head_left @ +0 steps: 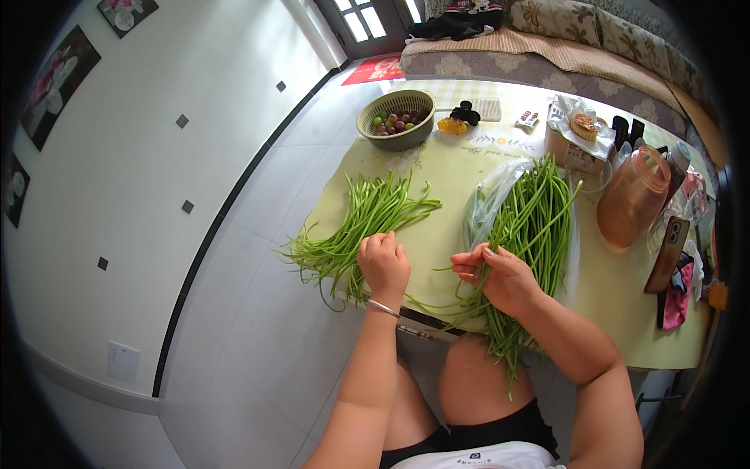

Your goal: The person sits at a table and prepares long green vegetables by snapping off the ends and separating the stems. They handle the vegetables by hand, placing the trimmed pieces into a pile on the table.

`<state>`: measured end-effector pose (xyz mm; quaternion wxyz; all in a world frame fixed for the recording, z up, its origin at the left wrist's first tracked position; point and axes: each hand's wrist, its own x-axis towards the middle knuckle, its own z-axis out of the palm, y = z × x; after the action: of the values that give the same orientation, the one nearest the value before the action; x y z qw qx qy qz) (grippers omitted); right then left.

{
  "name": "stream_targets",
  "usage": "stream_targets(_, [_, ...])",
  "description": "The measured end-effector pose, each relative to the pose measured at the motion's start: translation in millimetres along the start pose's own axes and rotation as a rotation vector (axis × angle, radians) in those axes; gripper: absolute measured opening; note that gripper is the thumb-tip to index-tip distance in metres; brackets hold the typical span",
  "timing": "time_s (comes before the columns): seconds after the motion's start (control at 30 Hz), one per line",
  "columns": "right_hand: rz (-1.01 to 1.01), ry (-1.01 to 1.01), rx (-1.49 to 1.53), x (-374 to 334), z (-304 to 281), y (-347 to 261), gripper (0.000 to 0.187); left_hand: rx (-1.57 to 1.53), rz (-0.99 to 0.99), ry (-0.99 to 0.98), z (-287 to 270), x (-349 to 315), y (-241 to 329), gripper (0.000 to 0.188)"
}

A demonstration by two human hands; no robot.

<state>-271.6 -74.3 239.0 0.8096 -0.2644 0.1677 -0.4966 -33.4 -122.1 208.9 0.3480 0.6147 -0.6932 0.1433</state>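
A loose heap of long, thin green vegetable stems (367, 215) lies at the table's left edge, some ends hanging over. My left hand (384, 266), a bangle on its wrist, is curled over the near right side of this heap; its fingertips are partly hidden among the stems. To the right, a thicker bundle of the same stems (539, 223) rests on a clear plastic bag (478, 209), its near ends drooping over the front edge toward my leg. At that bundle's left side, my right hand (504, 280) pinches a stem between thumb and fingers.
A colander (397, 139) of grapes (397, 123) stands at the far left, beside a black-and-yellow hair claw (461, 117). Along the right are a box (574, 150) with a pastry (583, 125) on top, an orange jug (634, 195), a phone (668, 254) and pink cloth (676, 295).
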Motion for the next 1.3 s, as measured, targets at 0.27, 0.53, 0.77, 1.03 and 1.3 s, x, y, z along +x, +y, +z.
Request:
stream_targets(0.27, [0.070,-0.008,0.042,-1.2,-9.2,-1.5,0.018,0.226,-0.071,-0.008,13.7,4.7,-3.0,0.028])
stream_targets(0.53, [0.111,-0.043,0.069,-2.3,-11.6,-4.9,0.014,0.276,-0.079,-0.004,16.1,7.5,-3.6,0.011])
stream_targets(0.77, [0.106,0.073,-0.018,-2.1,-5.0,-4.2,0.019,0.169,-0.040,-0.024,5.5,2.3,11.4,0.009])
stream_targets(1.03, [0.087,0.075,0.048,0.5,-6.0,-3.9,0.034,-0.248,0.128,0.148,-25.4,-8.4,57.4,0.022])
stream_targets(1.3, [0.009,0.068,0.124,1.9,-14.3,4.2,0.034,-0.717,0.139,-0.262,-54.2,-22.1,88.3,0.019])
